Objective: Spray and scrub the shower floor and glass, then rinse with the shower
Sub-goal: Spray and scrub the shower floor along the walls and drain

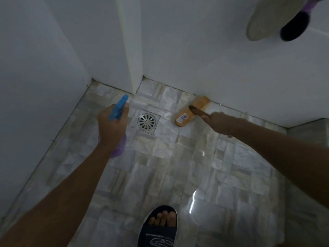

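My left hand [111, 127] grips a spray bottle [119, 108] with a blue trigger head and a purple body, its nozzle aimed at the tiled shower floor [160, 175] near the far left corner. My right hand [219, 124] holds the dark handle of a wooden scrub brush [191, 113]. The brush head lies flat on the floor against the base of the white back wall [213, 68], just right of the round metal drain [146, 123]. No glass panel can be made out.
White walls close in on the left and back, with a projecting column [132, 50] at the corner. A grey pad and a dark purple-handled brush [295, 25] hang at the top right. My foot in a dark sandal [157, 227] stands at the bottom centre.
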Demonstrator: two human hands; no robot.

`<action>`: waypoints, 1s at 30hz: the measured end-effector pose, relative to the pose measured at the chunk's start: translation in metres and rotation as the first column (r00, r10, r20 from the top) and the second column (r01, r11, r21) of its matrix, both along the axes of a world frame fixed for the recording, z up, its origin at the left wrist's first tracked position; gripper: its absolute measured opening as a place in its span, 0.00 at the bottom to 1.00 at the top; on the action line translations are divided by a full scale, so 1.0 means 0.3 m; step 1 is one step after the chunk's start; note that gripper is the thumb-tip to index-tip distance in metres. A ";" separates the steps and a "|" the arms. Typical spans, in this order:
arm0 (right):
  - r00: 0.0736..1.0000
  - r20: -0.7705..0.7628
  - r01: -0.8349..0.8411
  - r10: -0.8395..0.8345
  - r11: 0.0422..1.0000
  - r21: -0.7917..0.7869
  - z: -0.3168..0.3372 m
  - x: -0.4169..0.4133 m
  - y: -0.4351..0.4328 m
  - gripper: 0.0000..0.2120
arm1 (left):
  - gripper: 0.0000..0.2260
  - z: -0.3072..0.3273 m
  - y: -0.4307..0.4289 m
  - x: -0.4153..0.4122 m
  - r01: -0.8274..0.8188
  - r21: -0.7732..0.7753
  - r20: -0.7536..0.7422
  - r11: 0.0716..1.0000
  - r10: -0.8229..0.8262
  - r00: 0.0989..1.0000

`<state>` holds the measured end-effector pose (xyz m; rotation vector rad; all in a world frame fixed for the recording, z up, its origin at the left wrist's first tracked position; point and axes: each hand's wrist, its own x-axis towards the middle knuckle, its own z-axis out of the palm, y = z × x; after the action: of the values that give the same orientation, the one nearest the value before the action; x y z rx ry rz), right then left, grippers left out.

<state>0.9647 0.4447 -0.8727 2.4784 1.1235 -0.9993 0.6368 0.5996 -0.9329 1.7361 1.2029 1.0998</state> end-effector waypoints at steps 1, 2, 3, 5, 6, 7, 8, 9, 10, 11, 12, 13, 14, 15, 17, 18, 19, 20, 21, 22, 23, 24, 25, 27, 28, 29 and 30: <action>0.999 -0.006 -0.044 0.044 0.999 0.021 -0.010 -0.031 0.071 0.28 | 0.23 0.002 -0.003 0.002 -0.002 0.002 0.006 1.000 0.002 1.000; 0.996 -0.012 -0.084 0.085 0.996 0.043 -0.019 -0.072 0.153 0.28 | 0.23 -0.001 -0.002 0.000 -0.016 0.006 0.009 1.000 0.016 1.000; 0.991 -0.020 -0.129 0.130 0.989 0.071 -0.024 -0.105 0.223 0.28 | 0.24 0.001 -0.002 0.004 -0.027 0.013 0.006 1.000 0.027 1.000; 0.978 -0.045 -0.196 0.202 0.974 0.115 -0.038 -0.184 0.349 0.27 | 0.24 -0.006 0.005 0.000 -0.053 0.010 -0.012 0.999 0.053 0.999; 0.975 -0.051 -0.206 0.215 0.969 0.135 -0.042 -0.221 0.393 0.27 | 0.24 -0.004 0.008 -0.002 -0.065 0.004 -0.007 0.998 0.065 0.998; 0.972 -0.060 -0.215 0.226 0.965 0.151 -0.042 -0.251 0.424 0.26 | 0.24 -0.004 0.008 -0.004 -0.073 0.001 -0.001 0.997 0.073 0.997; 0.971 -0.068 -0.217 0.230 0.963 0.160 -0.042 -0.271 0.441 0.26 | 0.25 -0.001 0.008 -0.006 -0.083 0.003 0.002 0.997 0.083 0.997; 0.969 -0.079 -0.220 0.234 0.962 0.160 -0.048 -0.272 0.442 0.26 | 0.25 0.000 0.008 -0.003 -0.091 -0.002 0.006 0.996 0.091 0.996; 0.968 -0.087 -0.222 0.236 0.964 0.150 -0.046 -0.260 0.420 0.26 | 0.25 0.001 0.008 -0.003 -0.095 -0.013 0.012 0.995 0.096 0.995; 0.967 -0.094 -0.224 0.238 0.965 0.135 -0.047 -0.230 0.386 0.27 | 0.25 0.004 0.008 -0.002 -0.099 -0.023 0.021 0.995 0.100 0.995; 0.966 -0.092 -0.232 0.244 0.965 0.118 -0.052 -0.189 0.343 0.28 | 0.25 0.009 0.009 -0.004 -0.104 -0.027 0.026 0.994 0.105 0.994; 0.963 -0.081 -0.248 0.256 0.964 0.099 -0.049 -0.142 0.292 0.28 | 0.25 0.012 0.006 -0.002 -0.108 -0.026 0.028 0.994 0.109 0.994; 0.964 -0.069 -0.251 0.256 0.966 0.065 -0.041 -0.097 0.239 0.28 | 0.24 0.013 0.005 0.001 -0.107 -0.025 0.019 0.994 0.108 0.994; 0.967 -0.062 -0.246 0.248 0.969 0.030 -0.032 -0.057 0.188 0.28 | 0.23 0.015 -0.003 0.005 -0.102 -0.024 0.005 0.994 0.102 0.995; 0.972 -0.049 -0.230 0.228 0.973 -0.020 -0.016 -0.019 0.128 0.29 | 0.22 0.026 -0.018 0.014 -0.076 -0.018 -0.016 0.997 0.076 0.997; 0.973 -0.039 -0.230 0.229 0.973 -0.021 -0.017 -0.023 0.131 0.30 | 0.21 0.029 -0.024 0.014 -0.068 -0.018 -0.015 0.997 0.068 0.998; 0.974 -0.033 -0.224 0.224 0.975 -0.006 -0.021 -0.043 0.159 0.31 | 0.21 0.029 -0.022 0.008 -0.071 -0.023 -0.005 0.997 0.070 0.998; 0.977 -0.031 -0.209 0.209 0.978 0.009 -0.018 -0.070 0.201 0.30 | 0.22 0.027 -0.019 0.002 -0.079 -0.036 0.017 0.996 0.080 0.997; 0.979 -0.032 -0.200 0.201 0.979 0.031 -0.021 -0.109 0.254 0.28 | 0.23 0.018 -0.011 -0.007 -0.090 -0.050 0.040 0.995 0.092 0.995; 0.979 -0.037 -0.199 0.202 0.978 0.054 -0.023 -0.147 0.307 0.26 | 0.23 0.013 -0.003 -0.013 -0.101 -0.068 0.063 0.993 0.106 0.992; 0.977 -0.048 -0.202 0.206 0.976 0.082 -0.027 -0.190 0.355 0.25 | 0.23 0.009 0.002 -0.017 -0.108 -0.080 0.072 0.991 0.114 0.991; 0.976 -0.057 -0.203 0.211 0.972 0.117 -0.033 -0.228 0.395 0.26 | 0.23 0.011 0.003 -0.015 -0.107 -0.082 0.066 0.991 0.113 0.991; 0.975 -0.068 -0.199 0.211 0.969 0.148 -0.041 -0.262 0.420 0.26 | 0.23 0.013 -0.001 -0.009 -0.099 -0.068 0.041 0.993 0.102 0.994; 0.979 -0.102 -0.154 0.174 0.971 0.181 -0.054 -0.313 0.442 0.27 | 0.22 0.021 -0.013 0.009 -0.056 -0.011 -0.043 0.998 0.055 0.998; 0.982 -0.125 -0.120 0.145 0.974 0.191 -0.057 -0.324 0.440 0.27 | 0.21 0.025 -0.019 0.020 -0.035 0.016 -0.082 0.999 0.036 0.996; 0.982 -0.151 -0.084 0.114 0.978 0.193 -0.059 -0.323 0.423 0.26 | 0.19 0.029 -0.027 0.032 -0.015 0.036 -0.109 0.999 0.019 0.994; 0.980 -0.182 -0.043 0.078 0.981 0.188 -0.061 -0.316 0.400 0.27 | 0.19 0.033 -0.031 0.040 -0.004 0.046 -0.131 0.999 0.010 0.991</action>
<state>0.8699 0.5646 -0.8910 2.5125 1.4000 -1.1827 0.6490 0.5905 -0.9229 1.8651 1.2723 1.0381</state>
